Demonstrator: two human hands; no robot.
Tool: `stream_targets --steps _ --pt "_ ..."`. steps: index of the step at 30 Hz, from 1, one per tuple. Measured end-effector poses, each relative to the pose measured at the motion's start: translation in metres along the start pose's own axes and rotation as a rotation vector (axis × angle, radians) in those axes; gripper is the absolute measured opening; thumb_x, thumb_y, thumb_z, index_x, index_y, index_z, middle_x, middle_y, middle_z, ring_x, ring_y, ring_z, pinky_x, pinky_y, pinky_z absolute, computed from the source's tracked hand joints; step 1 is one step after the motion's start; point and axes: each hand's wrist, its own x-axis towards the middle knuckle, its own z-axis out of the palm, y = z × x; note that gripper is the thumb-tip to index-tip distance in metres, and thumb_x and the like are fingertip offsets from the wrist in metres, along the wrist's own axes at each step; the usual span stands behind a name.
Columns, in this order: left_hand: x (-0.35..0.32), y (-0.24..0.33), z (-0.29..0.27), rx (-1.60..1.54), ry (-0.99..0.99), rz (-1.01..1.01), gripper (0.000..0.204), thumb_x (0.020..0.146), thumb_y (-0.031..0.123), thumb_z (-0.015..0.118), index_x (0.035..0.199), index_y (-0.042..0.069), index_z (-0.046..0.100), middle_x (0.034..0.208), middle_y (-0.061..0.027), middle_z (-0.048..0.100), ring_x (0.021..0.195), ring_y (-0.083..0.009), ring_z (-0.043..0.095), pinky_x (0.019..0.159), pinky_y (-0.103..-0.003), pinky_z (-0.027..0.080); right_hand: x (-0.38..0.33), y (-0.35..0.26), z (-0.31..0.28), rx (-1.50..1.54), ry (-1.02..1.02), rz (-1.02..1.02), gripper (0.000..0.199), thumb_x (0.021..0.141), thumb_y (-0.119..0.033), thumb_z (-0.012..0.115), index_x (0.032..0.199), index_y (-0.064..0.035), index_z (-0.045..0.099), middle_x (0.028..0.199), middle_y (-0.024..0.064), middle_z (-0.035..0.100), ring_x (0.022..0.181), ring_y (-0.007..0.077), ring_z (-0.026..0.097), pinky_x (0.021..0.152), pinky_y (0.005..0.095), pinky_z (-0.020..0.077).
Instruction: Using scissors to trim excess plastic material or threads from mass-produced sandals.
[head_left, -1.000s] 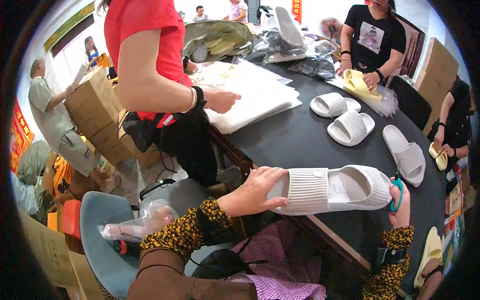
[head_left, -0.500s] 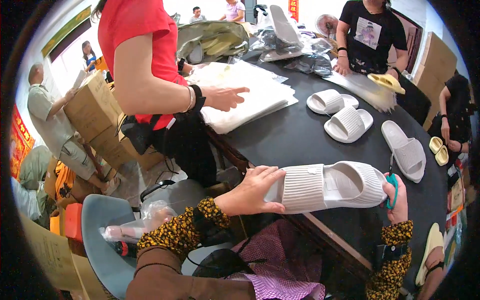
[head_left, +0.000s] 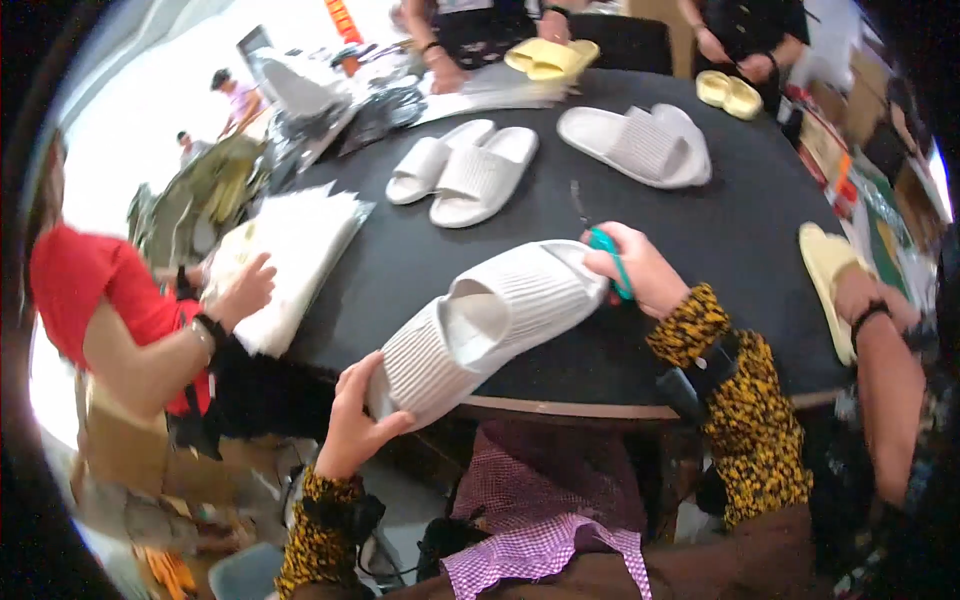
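A pair of pale grey ribbed slide slippers [head_left: 545, 285], apparently tucked one into the other, is held at a slant over the near table edge. My left hand [head_left: 362, 415] grips their lower left end, thumb on one side and fingers on the other. At the upper right end, my right hand [head_left: 645, 268] is closed on the slipper. Teal-handled scissors [head_left: 612, 262] are also in that hand, their dark tip pointing away over the table. How its fingers sit under the slipper is hidden.
On the black table [head_left: 740, 300] lie matching grey slippers [head_left: 485, 175] and another grey pair [head_left: 635, 145]. Clear plastic bags [head_left: 290, 260] are stacked by a red-shirted person [head_left: 110, 300]. Others handle yellow slippers [head_left: 550, 58] across the table; a neighbour's arm [head_left: 890, 390] reaches in at right with a yellow slipper [head_left: 828, 270].
My view has swung to the right. The held slippers have gone from nearly level to slanted, left end lower and nearer me. Both hands keep their hold.
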Motion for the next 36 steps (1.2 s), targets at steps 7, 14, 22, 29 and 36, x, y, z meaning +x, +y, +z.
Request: stream_targets --steps 7,14,22,29,36 --pt "0.024 0.022 0.001 0.004 -0.089 -0.093 0.081 0.057 0.025 0.082 0.125 0.002 0.046 0.115 -0.0127 0.052 0.099 -0.0256 0.050 0.086 -0.035 0.042 -0.006 -0.004 -0.023 -0.391 0.308 -0.330 0.035 0.080 -0.017 0.066 0.107 0.0005 0.053 0.079 0.0082 0.062 0.065 0.0129 0.059 0.054 0.0279 0.0465" --pt "0.081 0.047 0.012 0.231 -0.253 0.055 0.077 0.063 0.031 0.080 0.121 -0.004 0.044 0.108 -0.0213 0.056 0.098 -0.0356 0.051 0.087 -0.041 0.042 -0.026 -0.043 -0.037 -0.334 0.597 -0.466 0.036 0.081 -0.013 0.065 0.111 -0.0013 0.051 0.078 0.0128 0.063 0.065 0.0185 0.059 0.053 0.0285 0.0456" --pt "0.179 0.099 0.094 0.152 -0.357 0.223 0.067 0.070 0.035 0.073 0.115 -0.006 0.043 0.107 -0.0244 0.056 0.098 -0.0396 0.051 0.085 -0.044 0.042 -0.037 -0.056 -0.010 0.124 0.323 -0.327 0.037 0.084 -0.008 0.058 0.119 -0.0043 0.048 0.074 0.0021 0.058 0.053 0.0028 0.051 0.046 0.0157 0.0403" --pt "0.230 0.129 0.145 -0.320 -0.379 0.673 0.033 0.077 0.021 0.068 0.102 0.003 0.057 0.091 -0.0183 0.061 0.088 -0.0360 0.057 0.078 -0.041 0.045 -0.027 -0.039 -0.020 0.206 0.339 -0.266 0.037 0.086 -0.012 0.058 0.118 -0.0003 0.046 0.078 0.0050 0.057 0.053 0.0032 0.050 0.045 0.0166 0.0408" --pt "0.293 0.048 0.093 -0.032 0.183 0.123 0.030 0.084 0.018 0.056 0.109 0.001 0.058 0.095 -0.0186 0.064 0.088 -0.0293 0.062 0.077 -0.035 0.048 -0.027 -0.037 -0.013 0.294 0.284 -0.196 0.037 0.085 -0.014 0.060 0.117 -0.0007 0.046 0.081 0.0069 0.059 0.054 0.0055 0.052 0.045 0.0176 0.0406"
